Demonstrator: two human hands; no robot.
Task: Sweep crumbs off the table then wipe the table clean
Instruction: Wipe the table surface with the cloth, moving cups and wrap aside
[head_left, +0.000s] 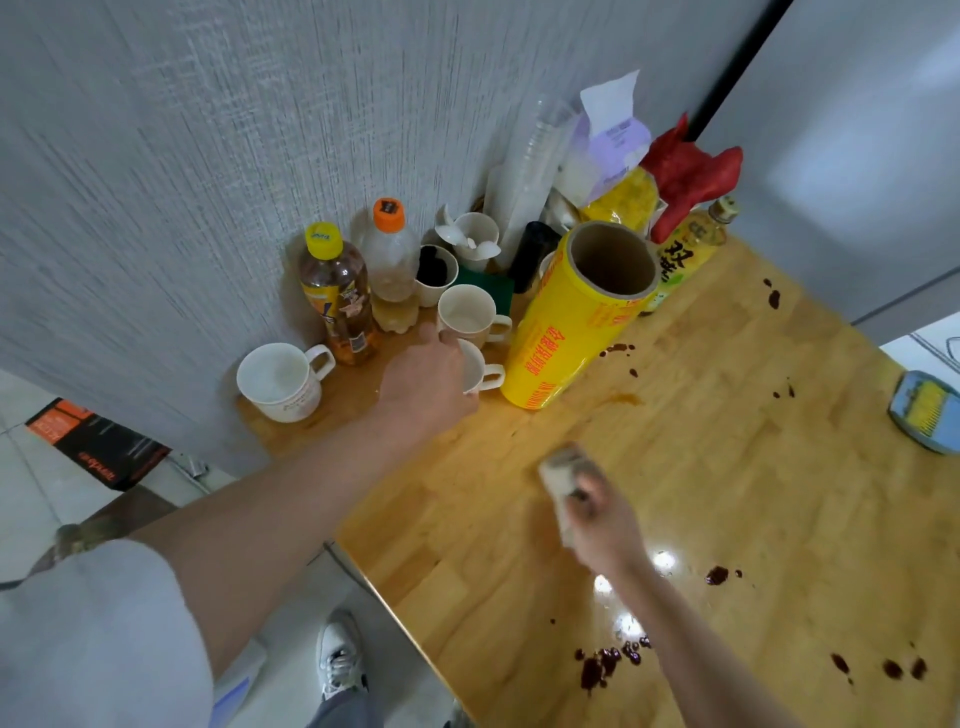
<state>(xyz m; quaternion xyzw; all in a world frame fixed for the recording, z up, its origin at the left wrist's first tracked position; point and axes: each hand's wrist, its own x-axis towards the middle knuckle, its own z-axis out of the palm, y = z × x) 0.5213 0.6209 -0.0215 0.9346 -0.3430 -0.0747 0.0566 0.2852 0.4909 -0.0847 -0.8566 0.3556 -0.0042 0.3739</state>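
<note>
1. My left hand (426, 382) closes its fingers on a white cup (480, 369) at the far left of the desk (727, 493).
2. My right hand (605, 519) grips a cloth (563, 480), wiping mid-desk.
3. Next, I judge, the dark stains (605, 665) near me need wiping.

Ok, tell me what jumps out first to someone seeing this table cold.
The big yellow roll of wrap standing on end at the back of the wooden table, among mugs and bottles. Next, the dark red splatters across the near side. Then the hands: the right hand grips a blurred pale cloth, the left hand is on a white mug.
</note>
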